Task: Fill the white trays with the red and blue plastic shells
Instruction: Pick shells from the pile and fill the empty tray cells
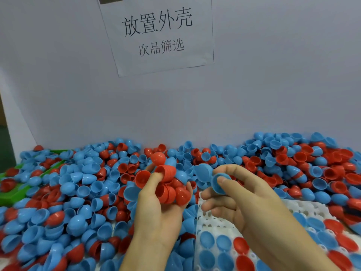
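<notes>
White tray (212, 224), shells (224, 249) inside

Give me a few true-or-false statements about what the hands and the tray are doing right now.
1. The left hand holds a bunch of red shells. True.
2. The right hand is empty. False: it pinches a blue shell.
3. The white tray is completely full. False: its far sockets are vacant.
4. The tray already holds both red and blue shells. True.
5. A paper sign hangs on the wall. True.
6. The loose pile is all blue. False: red and blue are mixed.
</notes>
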The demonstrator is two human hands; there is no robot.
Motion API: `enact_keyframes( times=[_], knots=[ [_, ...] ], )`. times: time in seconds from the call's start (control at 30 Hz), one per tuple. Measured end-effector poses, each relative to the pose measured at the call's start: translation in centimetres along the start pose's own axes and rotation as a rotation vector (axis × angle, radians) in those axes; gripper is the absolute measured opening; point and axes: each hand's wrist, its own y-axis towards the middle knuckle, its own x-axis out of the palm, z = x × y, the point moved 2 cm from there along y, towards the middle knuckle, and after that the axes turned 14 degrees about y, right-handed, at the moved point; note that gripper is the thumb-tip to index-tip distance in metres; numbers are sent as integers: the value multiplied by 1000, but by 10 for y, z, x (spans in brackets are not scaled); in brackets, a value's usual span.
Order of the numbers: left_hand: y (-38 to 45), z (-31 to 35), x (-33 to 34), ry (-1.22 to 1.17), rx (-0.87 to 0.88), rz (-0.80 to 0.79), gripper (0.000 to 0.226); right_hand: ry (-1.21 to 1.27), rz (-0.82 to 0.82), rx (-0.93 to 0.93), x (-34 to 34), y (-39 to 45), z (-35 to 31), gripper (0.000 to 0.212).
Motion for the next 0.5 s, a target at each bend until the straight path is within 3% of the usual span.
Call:
enact_keyframes(
  times=[0.07,0.17,0.23,0.3,0.37,0.5],
  knots=[
    [-2,-2,-2,13,-4,25,34,-45,-22,18,5,-3,1,13],
    [-9,-2,4,6,-11,-39,5,-136,-32,29,11,-6,4,14],
    [-11,-6,8,29,-47,-59,14,-268,-11,-6,12,-5,8,17],
    [-11,-10,12,48,-66,-37,4,-410,27,-64,11,-5,11,17],
    [-9,-15,13,60,-83,-18,24,-498,59,-105,10,-5,13,16],
    [-7,-18,7,43,-93,23,31,-632,97,-111,10,-5,18,16]
  ],
)
